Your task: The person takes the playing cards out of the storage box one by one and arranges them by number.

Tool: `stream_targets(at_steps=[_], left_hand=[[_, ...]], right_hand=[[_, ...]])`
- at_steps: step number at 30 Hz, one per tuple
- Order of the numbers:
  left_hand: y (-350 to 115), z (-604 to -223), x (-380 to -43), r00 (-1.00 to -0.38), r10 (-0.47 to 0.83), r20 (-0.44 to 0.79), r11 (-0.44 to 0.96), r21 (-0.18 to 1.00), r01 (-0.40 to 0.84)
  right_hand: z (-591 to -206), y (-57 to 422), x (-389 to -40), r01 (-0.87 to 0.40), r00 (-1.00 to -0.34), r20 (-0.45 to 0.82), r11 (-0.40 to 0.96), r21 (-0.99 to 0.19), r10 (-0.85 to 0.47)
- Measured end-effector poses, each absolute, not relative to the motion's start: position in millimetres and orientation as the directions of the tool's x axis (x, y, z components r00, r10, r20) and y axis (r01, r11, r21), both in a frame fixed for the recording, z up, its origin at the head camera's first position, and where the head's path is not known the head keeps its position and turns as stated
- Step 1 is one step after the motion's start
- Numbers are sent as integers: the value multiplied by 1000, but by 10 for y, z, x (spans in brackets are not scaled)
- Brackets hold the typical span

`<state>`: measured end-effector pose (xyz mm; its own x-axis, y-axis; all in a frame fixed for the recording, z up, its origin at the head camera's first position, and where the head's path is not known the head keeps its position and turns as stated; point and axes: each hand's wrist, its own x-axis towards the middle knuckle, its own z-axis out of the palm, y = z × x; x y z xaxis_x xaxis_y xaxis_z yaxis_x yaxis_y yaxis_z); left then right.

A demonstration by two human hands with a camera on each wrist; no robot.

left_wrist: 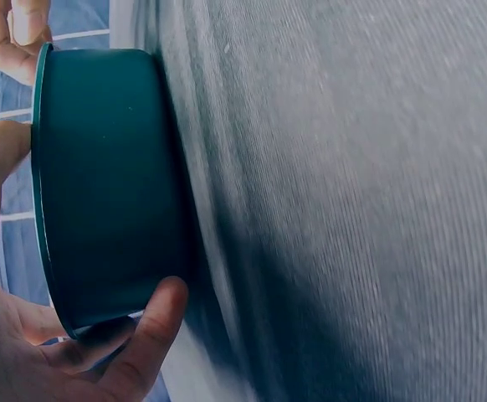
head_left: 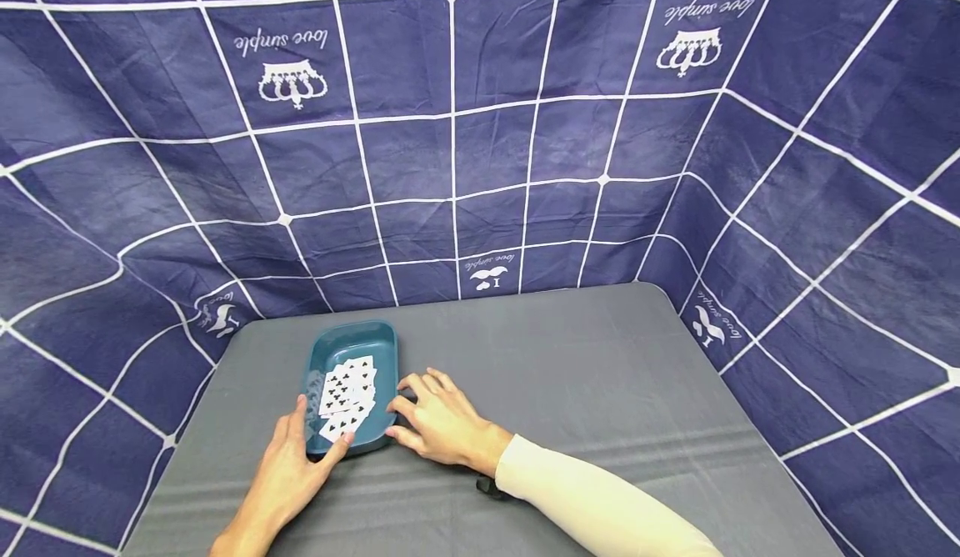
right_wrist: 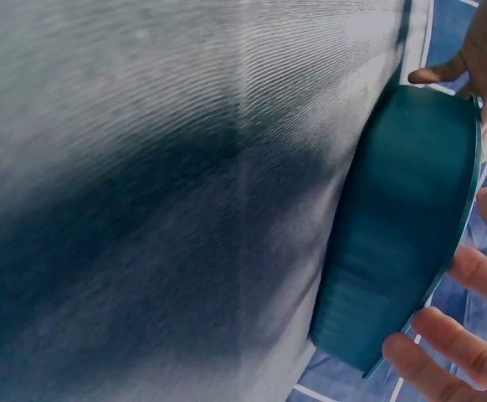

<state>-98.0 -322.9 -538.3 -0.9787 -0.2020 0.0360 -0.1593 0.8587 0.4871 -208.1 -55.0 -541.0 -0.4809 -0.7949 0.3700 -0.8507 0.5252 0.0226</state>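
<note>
A teal plastic tray (head_left: pixel 352 330) with rounded corners stands on the grey table, left of the middle. Inside it several playing cards (head_left: pixel 348 390) with black suit marks lie face up and overlap. My left hand (head_left: pixel 288 469) holds the tray's near left corner, its thumb at the near rim and its fingers along the left side. In the left wrist view, one finger lies low against the outer wall (left_wrist: pixel 110 184). My right hand (head_left: pixel 442 419) is at the tray's right side, relaxed fingertips touching the rim, as the right wrist view shows beside the outer wall (right_wrist: pixel 402 218).
The grey cloth-covered table (head_left: pixel 555 357) extends far to the right of the tray. Blue curtains (head_left: pixel 495 148) with white grid lines hang behind it and at both sides. A dark item (head_left: pixel 491 487) shows at my right wrist, by the cream sleeve (head_left: pixel 592 490).
</note>
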Motion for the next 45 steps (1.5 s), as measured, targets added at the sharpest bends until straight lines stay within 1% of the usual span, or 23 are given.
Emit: stream_targets(at_steps=[10, 17, 25, 35, 42, 45], left_hand=[[-3088, -5361, -1026, -986, -162, 42, 858, 500, -120], [-2954, -5344, -1087, -990, -139, 12, 847, 519, -113], [-2813, -5375, -1114, -995, -100, 24, 843, 533, -72], [-2593, -5398, -1171, -997, -73, 30, 826, 562, -44], [-2462, -5400, -1174, -997, -76, 21, 831, 554, -51], [-2401, -5392, -1177, -997, -75, 12, 828, 558, -55]], right_hand=[[-5363, -355, -2092, -839, -509, 359, 544, -2, -783], [-5399, -187, -2119, -844, -502, 399, 535, -33, -768], [-5451, -8, -2131, -853, -493, 424, 517, -64, -760], [-5472, 204, -2139, -844, -480, 488, 535, -31, -729], [-5492, 301, -2189, -854, -433, 540, 520, 10, -722], [-5477, 337, -2209, -854, -430, 541, 520, 16, -723]])
